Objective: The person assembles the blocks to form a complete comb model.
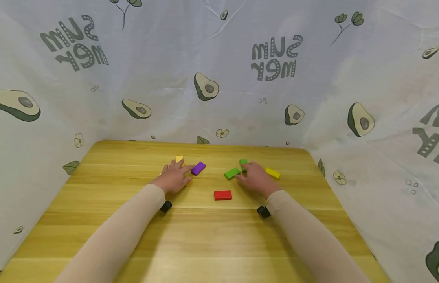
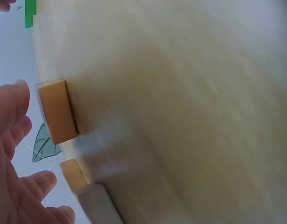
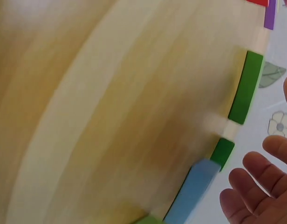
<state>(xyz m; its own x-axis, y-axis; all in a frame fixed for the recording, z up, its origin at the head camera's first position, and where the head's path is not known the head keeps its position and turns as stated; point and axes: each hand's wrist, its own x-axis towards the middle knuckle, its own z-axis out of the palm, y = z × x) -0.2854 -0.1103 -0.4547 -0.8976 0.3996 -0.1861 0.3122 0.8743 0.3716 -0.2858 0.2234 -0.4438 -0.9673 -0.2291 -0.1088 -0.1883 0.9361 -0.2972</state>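
Observation:
My left hand (image 1: 172, 177) reaches over the table's left half with its fingers spread. A purple block (image 1: 198, 168) lies by its index fingertip, and a yellow-orange block (image 1: 179, 158) is just beyond the fingers. Orange blocks (image 2: 58, 112) and a greyish block (image 2: 100, 204) show beside that hand in the left wrist view. Relaxed fingers extend from my right hand (image 1: 255, 179) near two green blocks (image 1: 232, 173) and a yellow block (image 1: 273, 173). The right wrist view adds a blue block (image 3: 191, 190) near those fingers. Neither hand visibly holds anything. A red block (image 1: 223, 195) lies between them.
The wooden table (image 1: 205, 239) ends in a back edge against a hanging white cloth (image 1: 169, 70) printed with avocados and lettering. More cloth hangs along both sides. Black devices (image 1: 166, 206) sit under the wrists.

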